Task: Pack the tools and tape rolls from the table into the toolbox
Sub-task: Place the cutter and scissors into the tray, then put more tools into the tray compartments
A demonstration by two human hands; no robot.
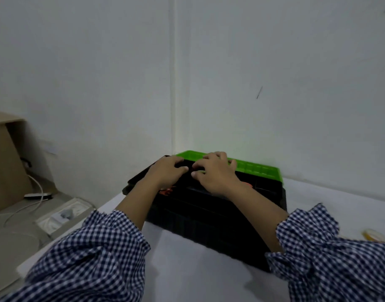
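Head view: the black toolbox [209, 216] stands on the white table [187, 269], pushed back into the corner of the wall [274, 83]. Both of the person's forearms reach forward over it from checked sleeves [95, 253]. A green lid [259, 170] lies along the far top edge of the box.

The left hand [167, 171] lies on a black panel [139, 178] that slants out from the box's upper left. Its fingers are bent over the dark top and the thumb is hidden, so I cannot tell whether it grips the panel or only rests on it.

The right hand [215, 173] is just beside the left one, the fingertips of the two nearly meeting. Its fingers are spread and only lightly bent, lying across the near edge of the green lid. Its thumb points toward the left hand over the dark opening. It presses or rests there and clamps nothing that can be seen.

Orange pieces [166, 191] show inside the box below the left wrist, too blurred to name.

What looks like a yellowish tape roll [371, 235] lies on the table at the right edge, well apart from the toolbox.

Left of the table, lower down, are a cardboard box [4, 166] and a white cable [39, 188].
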